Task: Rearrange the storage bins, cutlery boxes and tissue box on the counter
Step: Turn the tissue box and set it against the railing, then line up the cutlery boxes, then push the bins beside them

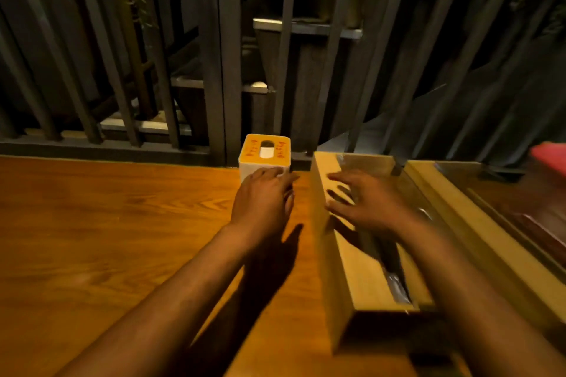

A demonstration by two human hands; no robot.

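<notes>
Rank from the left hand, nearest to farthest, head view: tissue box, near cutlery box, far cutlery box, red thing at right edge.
From the left hand:
1. Tissue box, at its fingertips, ahead.
2. Near cutlery box, just to its right.
3. Far cutlery box, beyond that.
4. Red thing, far right edge, blurred.

Left hand (263, 202) fingers curled, right hand (367, 202) fingers spread, forearms extended

tissue box (264, 156) left of cutlery box (364, 254), both on counter (107, 223)
</notes>
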